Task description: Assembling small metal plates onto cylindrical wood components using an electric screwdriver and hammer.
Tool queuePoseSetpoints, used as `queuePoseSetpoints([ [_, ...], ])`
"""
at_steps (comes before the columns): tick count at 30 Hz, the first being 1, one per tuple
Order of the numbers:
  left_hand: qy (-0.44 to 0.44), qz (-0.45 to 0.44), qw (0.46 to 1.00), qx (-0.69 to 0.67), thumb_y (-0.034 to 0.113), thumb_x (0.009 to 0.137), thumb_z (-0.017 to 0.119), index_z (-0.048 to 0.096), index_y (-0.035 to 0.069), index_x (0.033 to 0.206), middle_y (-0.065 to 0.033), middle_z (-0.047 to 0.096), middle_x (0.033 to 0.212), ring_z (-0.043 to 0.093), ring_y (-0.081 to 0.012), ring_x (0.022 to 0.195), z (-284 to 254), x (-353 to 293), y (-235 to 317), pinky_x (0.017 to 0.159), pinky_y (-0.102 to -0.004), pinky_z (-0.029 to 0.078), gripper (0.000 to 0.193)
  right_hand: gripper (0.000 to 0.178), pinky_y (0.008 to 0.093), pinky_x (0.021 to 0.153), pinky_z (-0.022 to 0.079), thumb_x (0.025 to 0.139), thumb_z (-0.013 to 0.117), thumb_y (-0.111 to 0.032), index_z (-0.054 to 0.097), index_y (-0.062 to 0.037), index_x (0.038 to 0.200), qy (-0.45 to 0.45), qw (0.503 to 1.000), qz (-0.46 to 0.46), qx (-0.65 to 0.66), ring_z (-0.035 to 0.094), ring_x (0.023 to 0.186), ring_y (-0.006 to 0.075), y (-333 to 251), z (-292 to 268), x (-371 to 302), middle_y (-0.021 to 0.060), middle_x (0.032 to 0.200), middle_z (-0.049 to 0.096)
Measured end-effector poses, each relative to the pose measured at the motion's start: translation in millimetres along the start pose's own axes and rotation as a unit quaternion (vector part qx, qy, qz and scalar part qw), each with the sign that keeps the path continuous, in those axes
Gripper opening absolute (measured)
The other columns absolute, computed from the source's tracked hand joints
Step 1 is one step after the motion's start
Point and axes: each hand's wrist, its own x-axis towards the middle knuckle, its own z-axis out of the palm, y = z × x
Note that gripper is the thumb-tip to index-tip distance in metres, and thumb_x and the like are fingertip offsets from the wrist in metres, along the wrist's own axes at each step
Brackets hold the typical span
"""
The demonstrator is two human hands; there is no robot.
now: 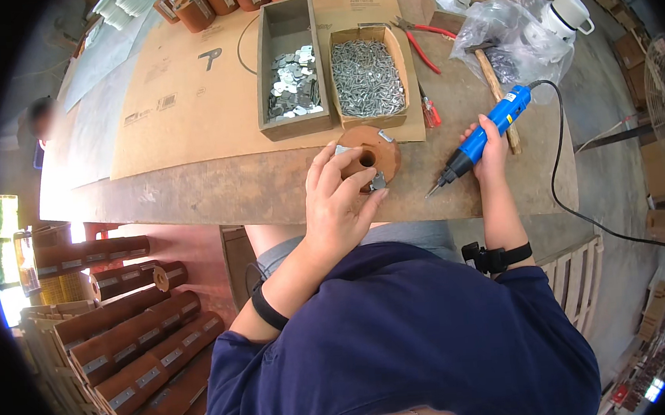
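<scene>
- I have the spool (385,156) on the table (231,197), under my left fingers (331,170).
- Beyond those, I see the screw box (373,120), plate bin (296,127) to its left.
- My right fingers (468,130) hold the electric screwdriver (465,157); hammer (488,73) just right, pliers (418,49) beyond.

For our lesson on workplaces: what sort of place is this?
Probably an assembly workshop: the right hand holds a blue power screwdriver, a box of screws sits on the workbench, and brown cylinders are stacked at the left.

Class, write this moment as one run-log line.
left hand: touching brown cylinder | right hand: holding blue electric screwdriver, tip clear of cylinder | beyond cylinder: screw box
</scene>
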Motion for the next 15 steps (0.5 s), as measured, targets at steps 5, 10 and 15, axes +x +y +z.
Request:
queuePoseSetpoints([
  [5, 0.028, 0.004, 1.0, -0.009, 0.008, 0.058, 0.075, 0.06, 0.005, 0.086, -0.0119, 0.056, 0.105, 0.047, -0.0369, 0.107, 2.8, -1.3, -0.1, 0.091, -0.0448, 0.038, 0.032, 0.028, 0.0348, 0.054, 0.051, 0.076, 0.064, -0.018, 0.047, -0.0021, 0.091, 0.006, 1.0, -0.006, -0.001, 0.056, 0.061, 0.0198, 2.3, -2.0, 2.4, 0.0093, 0.073, 0.053],
  [10, 0.04, 0.013, 0.999, -0.012, 0.006, 0.058, 0.075, 0.06, 0.004, 0.085, -0.012, 0.058, 0.101, 0.051, -0.0359, 0.102, 3.5, 0.5, 0.3, 0.093, -0.0456, 0.039, 0.03, 0.028, 0.035, 0.055, 0.051, 0.076, 0.064, -0.019, 0.047, -0.0022, 0.091, 0.0, 1.0, 0.003, 0.001, 0.056, 0.062, 0.0196, 3.5, -4.4, 4.8, 0.009, 0.074, 0.053],
  [15, 0.044, 0.013, 0.999, -0.015, 0.005, 0.058, 0.074, 0.059, 0.003, 0.084, -0.0121, 0.058, 0.099, 0.052, -0.0355, 0.099, 2.8, 0.8, 1.1, 0.093, -0.0461, 0.039, 0.03, 0.028, 0.0349, 0.056, 0.051, 0.076, 0.064, -0.019, 0.047, -0.0024, 0.092, -0.003, 1.0, 0.004, -0.002, 0.056, 0.063, 0.0195, 1.9, -2.2, 2.0, 0.0086, 0.074, 0.053],
])
